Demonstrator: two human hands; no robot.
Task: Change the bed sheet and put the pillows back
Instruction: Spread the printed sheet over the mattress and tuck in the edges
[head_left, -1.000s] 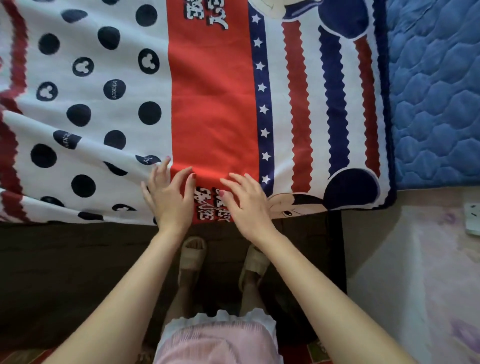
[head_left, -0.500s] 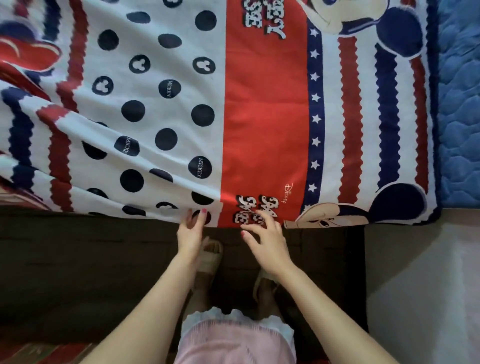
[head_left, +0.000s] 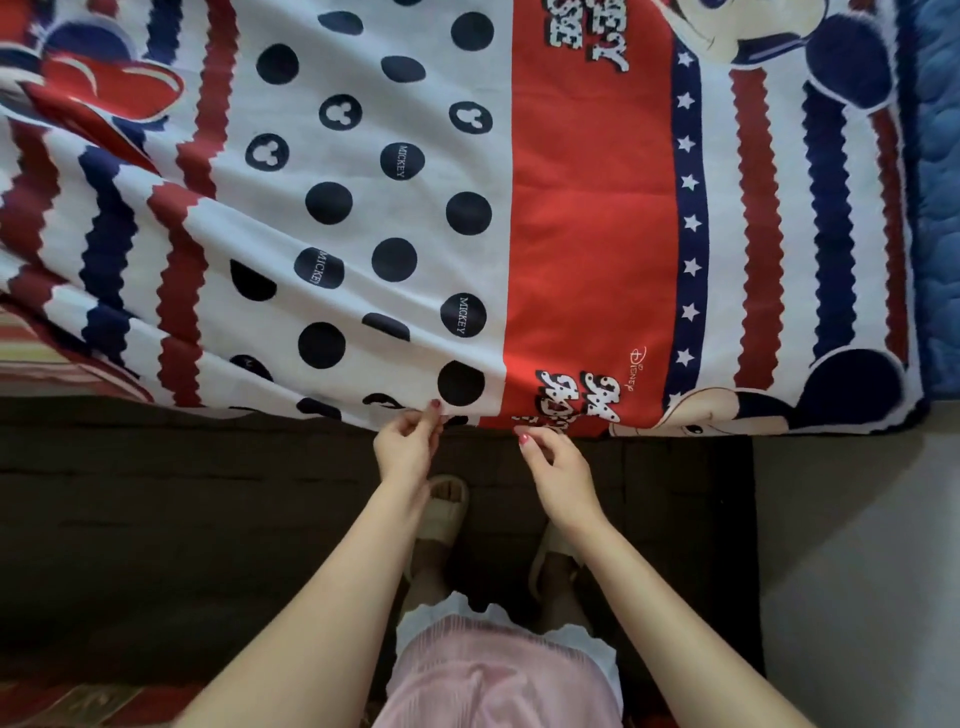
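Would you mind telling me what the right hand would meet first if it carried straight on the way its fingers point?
The right hand points up-left at the bed sheet's near hem; its fingertips already seem to touch or nearly touch it. Going on, it would meet that red panel's lettered edge first, though depth is unclear.

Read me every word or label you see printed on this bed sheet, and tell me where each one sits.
"MICKEY": on several navy dots of the bed sheet's white spotted panel.
"Disney": small white script logo on the red band, seen rotated.
Large spotted lettering at the red band's near edge: upside down and partly folded under, not readable.
Large lettering at the red band's top: cut off by the frame, not readable.
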